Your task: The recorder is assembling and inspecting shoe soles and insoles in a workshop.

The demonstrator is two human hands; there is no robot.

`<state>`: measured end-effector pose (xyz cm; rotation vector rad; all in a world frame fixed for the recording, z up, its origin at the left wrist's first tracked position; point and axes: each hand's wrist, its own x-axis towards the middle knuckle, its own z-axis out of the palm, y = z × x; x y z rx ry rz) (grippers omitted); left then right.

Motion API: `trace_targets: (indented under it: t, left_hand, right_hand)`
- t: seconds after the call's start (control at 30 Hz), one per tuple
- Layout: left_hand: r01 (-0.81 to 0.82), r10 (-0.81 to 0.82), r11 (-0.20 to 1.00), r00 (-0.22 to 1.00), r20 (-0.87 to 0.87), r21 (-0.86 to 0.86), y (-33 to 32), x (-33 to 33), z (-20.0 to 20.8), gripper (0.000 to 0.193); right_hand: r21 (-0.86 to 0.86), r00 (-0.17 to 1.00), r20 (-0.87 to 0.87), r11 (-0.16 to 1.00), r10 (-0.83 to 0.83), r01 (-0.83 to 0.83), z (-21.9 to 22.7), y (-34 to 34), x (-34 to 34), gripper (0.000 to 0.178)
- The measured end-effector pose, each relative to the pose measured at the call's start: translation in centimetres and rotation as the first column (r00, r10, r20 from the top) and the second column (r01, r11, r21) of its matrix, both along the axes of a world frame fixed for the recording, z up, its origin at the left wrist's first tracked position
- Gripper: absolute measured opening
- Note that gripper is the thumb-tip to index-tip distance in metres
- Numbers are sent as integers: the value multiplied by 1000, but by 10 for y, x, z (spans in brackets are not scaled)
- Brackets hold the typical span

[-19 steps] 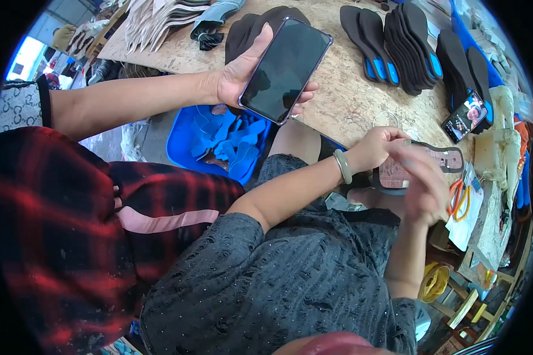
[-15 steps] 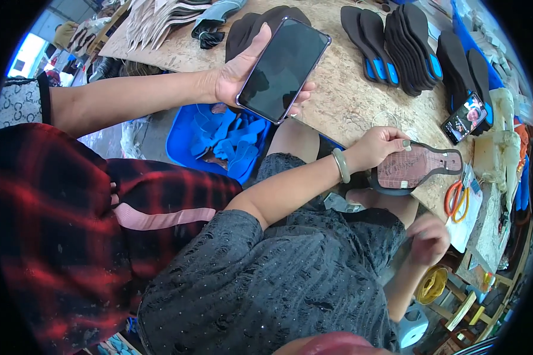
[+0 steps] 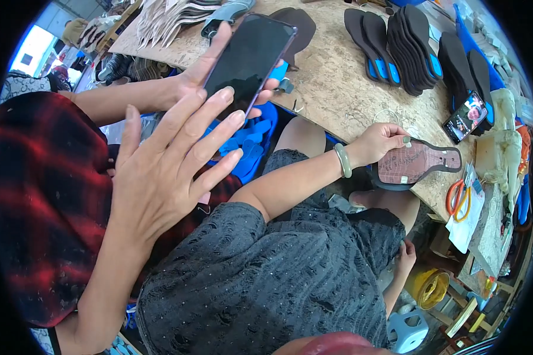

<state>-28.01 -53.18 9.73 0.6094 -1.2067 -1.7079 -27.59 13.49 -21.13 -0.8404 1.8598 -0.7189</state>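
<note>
One dark phone (image 3: 250,54) was clasped in the left hand (image 3: 190,81); nearer, the right hand (image 3: 163,171) spread wide. To the right, a co-worker's hand (image 3: 373,145) pinched a pinkish sole-shaped piece (image 3: 405,165).

No wording legible; dark script-like marks, too small to read, on the reddish sole piece (image 3: 405,163) right of the held phone (image 3: 249,53); unreadable pale characters on the lit phone (image 3: 463,120) farther right of it.
</note>
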Motion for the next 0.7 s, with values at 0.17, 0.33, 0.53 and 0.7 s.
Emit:
trace_targets:
  t: [0.17,0.33,0.53,0.7]
  left_hand:
    - [333,-330,941,942,-63,53,62,-210,36,29]
    - [352,-349,935,935,-60,37,28,-174,54,33]
    - [328,-329,944,942,-68,-21,-15,-63,-6,38]
    - [419,-416,908,903,-108,9,90,81,-109,43]
  right_hand:
    - [-188,973,-83,962,-215,196,-19,89,-41,40]
    - [-320,979,-60,933,-195,167,2,85,-34,47]
    - [-276,993,-78,959,-87,62,-3,70,-56,37]
    - [-411,956,-113,888,-272,204,20,59,-24,32]
